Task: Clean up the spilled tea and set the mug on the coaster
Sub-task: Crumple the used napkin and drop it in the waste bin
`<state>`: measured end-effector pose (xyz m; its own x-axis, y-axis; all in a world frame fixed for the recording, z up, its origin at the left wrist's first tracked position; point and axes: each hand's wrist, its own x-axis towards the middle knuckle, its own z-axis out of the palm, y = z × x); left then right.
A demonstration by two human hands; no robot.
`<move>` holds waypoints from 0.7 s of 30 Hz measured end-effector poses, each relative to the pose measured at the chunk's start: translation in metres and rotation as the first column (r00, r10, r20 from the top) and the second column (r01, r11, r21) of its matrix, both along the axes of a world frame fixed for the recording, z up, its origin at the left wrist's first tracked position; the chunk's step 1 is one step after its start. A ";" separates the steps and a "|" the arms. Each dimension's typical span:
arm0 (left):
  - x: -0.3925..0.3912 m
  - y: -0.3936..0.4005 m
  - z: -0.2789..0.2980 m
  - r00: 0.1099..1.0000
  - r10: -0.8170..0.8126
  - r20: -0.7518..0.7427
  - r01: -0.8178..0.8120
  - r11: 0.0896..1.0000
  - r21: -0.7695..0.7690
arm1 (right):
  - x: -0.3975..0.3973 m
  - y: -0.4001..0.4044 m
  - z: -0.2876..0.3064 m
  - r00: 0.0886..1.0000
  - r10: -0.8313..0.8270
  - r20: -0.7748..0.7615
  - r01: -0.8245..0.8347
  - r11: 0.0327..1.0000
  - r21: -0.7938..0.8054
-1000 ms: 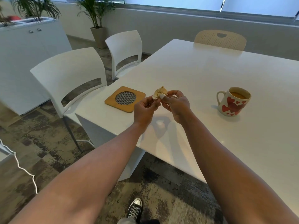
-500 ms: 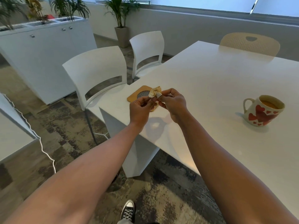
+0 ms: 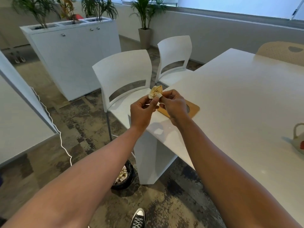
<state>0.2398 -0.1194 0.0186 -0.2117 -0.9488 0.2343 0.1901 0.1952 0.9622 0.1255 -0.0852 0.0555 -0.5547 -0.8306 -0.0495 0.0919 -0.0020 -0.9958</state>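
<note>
A crumpled, tea-stained paper tissue [image 3: 155,92] sits between my two hands above the table's left corner. My left hand [image 3: 142,111] pinches it from below and my right hand [image 3: 174,104] pinches it from the right. The wooden coaster [image 3: 192,109] with a dark mesh centre lies on the white table [image 3: 238,99], mostly hidden behind my right hand. Only the handle and a sliver of the heart-patterned mug [image 3: 298,137] show at the frame's right edge.
A black-lined waste bin [image 3: 123,176] holding used tissues stands on the floor by the table leg, under my left forearm. Two white chairs [image 3: 125,79] are tucked at the table's left side. A white cabinet [image 3: 74,55] with plants stands further left.
My view has swung left and downward, so the mug slid to the right edge and the bin came into sight. Both hands keep hold of the tissue over the table corner.
</note>
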 end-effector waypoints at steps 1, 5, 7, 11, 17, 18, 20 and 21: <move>0.006 -0.007 0.000 0.999 0.032 0.003 -0.032 0.999 -0.003 | 0.007 -0.008 0.000 1.000 0.016 -0.005 -0.016 1.000 -0.002; 0.033 -0.033 0.001 0.993 0.113 -0.018 -0.113 0.993 0.012 | 0.038 -0.039 0.000 0.996 0.084 0.010 -0.083 0.996 -0.031; 0.049 -0.046 0.000 0.990 0.137 -0.044 -0.136 0.990 0.020 | 0.054 -0.053 -0.002 0.994 0.111 0.007 -0.111 0.993 -0.032; 0.081 -0.072 -0.007 0.982 0.184 -0.050 -0.183 0.983 0.021 | 0.088 -0.080 -0.008 0.991 0.135 -0.012 -0.135 0.991 -0.016; 0.126 -0.095 -0.022 0.964 0.264 -0.033 -0.263 0.964 0.033 | 0.134 -0.112 -0.025 0.988 0.150 -0.032 -0.149 0.989 0.020; 0.134 -0.099 -0.027 0.962 0.272 -0.032 -0.271 0.962 0.030 | 0.142 -0.118 -0.030 0.987 0.159 -0.033 -0.158 0.987 0.033; 0.150 -0.104 -0.036 0.958 0.286 -0.015 -0.286 0.958 0.031 | 0.157 -0.127 -0.041 0.983 0.182 -0.028 -0.180 0.982 0.061; 0.157 -0.106 -0.041 0.956 0.294 -0.003 -0.293 0.955 0.042 | 0.164 -0.131 -0.047 0.981 0.193 -0.026 -0.191 0.979 0.076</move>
